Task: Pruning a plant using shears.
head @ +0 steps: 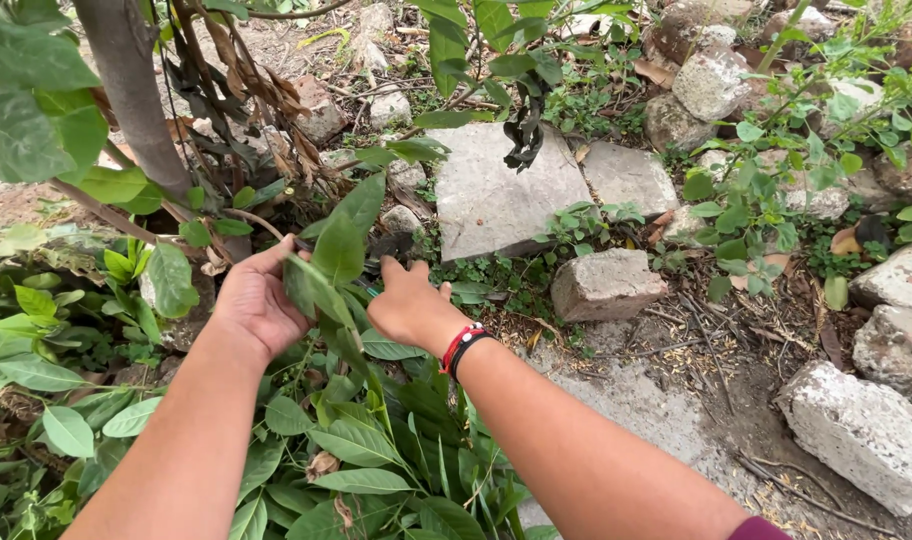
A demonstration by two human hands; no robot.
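Left hand [259, 300]: centre left of the frame, back of the hand toward you, fingers curled closed around a thin brown twig [259, 222] that runs up and left toward the tree trunk [134, 95].

Right hand [408, 305]: centre of the frame, just right of the left hand, closed in a fist; a dark tool tip [368, 288] shows at its left edge, but leaves hide most of it, so you cannot tell what the tool is.

Wristbands [463, 347]: red and black, on your right wrist.

Leafy shoot [338, 245]: stands upright between your two hands, its long green leaves covering part of both.

Flat grey stone [501, 190]: upper centre, well above the hands.

Small stone block [606, 283]: right of the right hand, on bare soil.

Pale rubble block [861, 430]: lower right corner.

Low green leaves [361, 460]: fill the lower left, beneath both forearms.
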